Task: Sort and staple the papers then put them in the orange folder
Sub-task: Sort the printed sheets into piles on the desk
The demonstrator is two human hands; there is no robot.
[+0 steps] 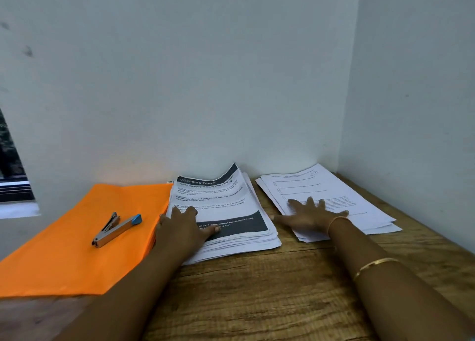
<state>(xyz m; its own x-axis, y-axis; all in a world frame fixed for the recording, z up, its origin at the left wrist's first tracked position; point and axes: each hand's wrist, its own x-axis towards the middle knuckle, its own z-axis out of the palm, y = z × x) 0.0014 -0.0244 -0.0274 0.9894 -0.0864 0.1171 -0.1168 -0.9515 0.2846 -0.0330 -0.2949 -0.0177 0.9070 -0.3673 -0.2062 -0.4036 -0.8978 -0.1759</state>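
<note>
Wooden table (257, 289) lay under both hands; right hand (308, 214) rested flat, released, on the thinner pile (347, 194); left hand (180, 230) sat bent-fingered on the thick stack (231, 204), grasp unclear.

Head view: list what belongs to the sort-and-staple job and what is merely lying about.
Job: orange folder; stapler lying on it; thick paper stack under the left hand; thinner paper pile under the right hand.
Not the job: wooden table; white wall; window; gold bangles on the right arm.
</note>
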